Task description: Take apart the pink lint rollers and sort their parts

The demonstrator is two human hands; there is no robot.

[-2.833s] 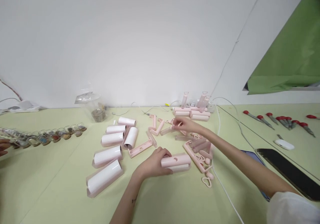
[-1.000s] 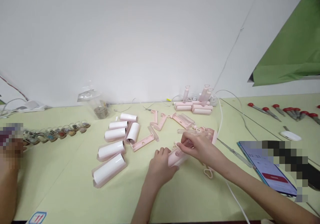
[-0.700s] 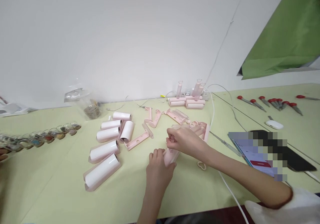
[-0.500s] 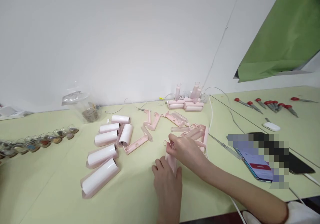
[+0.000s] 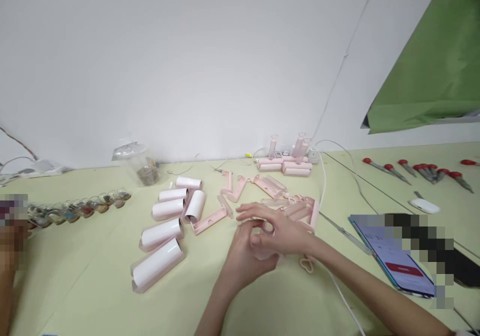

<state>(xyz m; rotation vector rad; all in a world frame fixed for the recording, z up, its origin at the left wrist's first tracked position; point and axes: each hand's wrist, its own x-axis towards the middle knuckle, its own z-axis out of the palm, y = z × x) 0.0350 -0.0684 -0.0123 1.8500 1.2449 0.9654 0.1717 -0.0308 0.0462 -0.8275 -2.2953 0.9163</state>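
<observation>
My left hand point(image 5: 245, 258) is closed, with its fingers curled around a pale, translucent pink tube-like piece point(image 5: 267, 228) that is mostly hidden. Over it lies my right hand point(image 5: 283, 231), its fingers bent around the same piece from above. Just right of my hands, a pink heart-shaped loop point(image 5: 306, 264) rests low over the table; what it joins to is hidden. Beyond my right hand lies a pile of pink frames point(image 5: 311, 213) and clear pink tubes. A pink roller handle point(image 5: 210, 220) is on the table left of my hands.
Several white rolls in pink covers point(image 5: 167, 208) lie to the left. Pink pieces point(image 5: 270, 165) are stacked by the wall. A phone point(image 5: 390, 256), a white cable point(image 5: 323, 176) and red-ended tools point(image 5: 427, 171) are at right. Another person's hand point(image 5: 13, 241) is at the left edge, near small glass-like items point(image 5: 86, 207).
My left hand has come up off the table and turned, and my right hand has moved from pinching the piece's end to wrapping over it. The heart-shaped loop now shows at right.
</observation>
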